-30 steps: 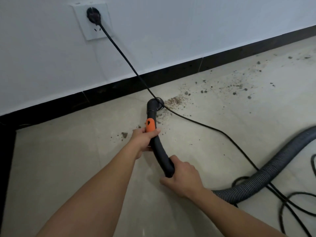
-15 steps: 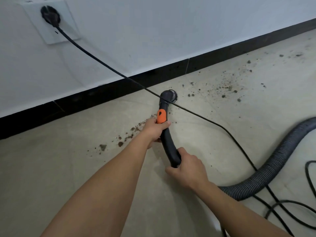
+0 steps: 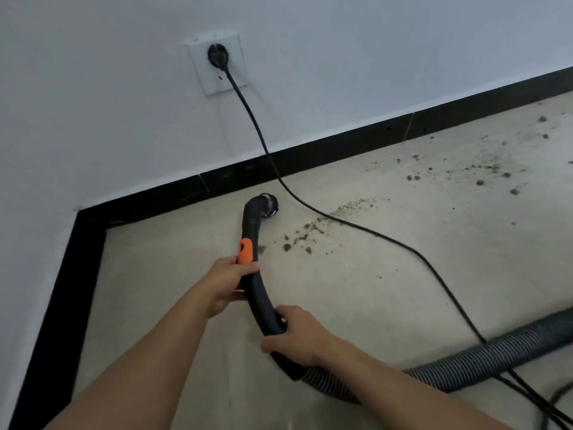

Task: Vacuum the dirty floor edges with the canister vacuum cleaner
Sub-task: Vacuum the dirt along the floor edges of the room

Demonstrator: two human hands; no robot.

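Note:
A curved black vacuum handle [image 3: 257, 293] with an orange slider [image 3: 244, 250] ends in a round brush nozzle [image 3: 269, 205] resting on the floor close to the black skirting [image 3: 310, 162]. My left hand [image 3: 228, 285] grips the handle just below the orange slider. My right hand [image 3: 294, 338] grips its lower end, where the grey ribbed hose [image 3: 483, 358] joins. Brown dirt crumbs [image 3: 305, 234] lie just right of the nozzle, and more dirt [image 3: 483, 175] is scattered farther right along the wall.
A black power cord [image 3: 310, 206] runs from the plug in the white wall socket [image 3: 218, 62] down across the floor, past the nozzle, toward the lower right. The skirting turns a corner [image 3: 83, 218] at the left. Beige tile floor [image 3: 161, 274] lies between.
The nozzle has swept left, away from the dirt patch and toward the corner. The view has swung left with it, so the socket now sits above the nozzle.

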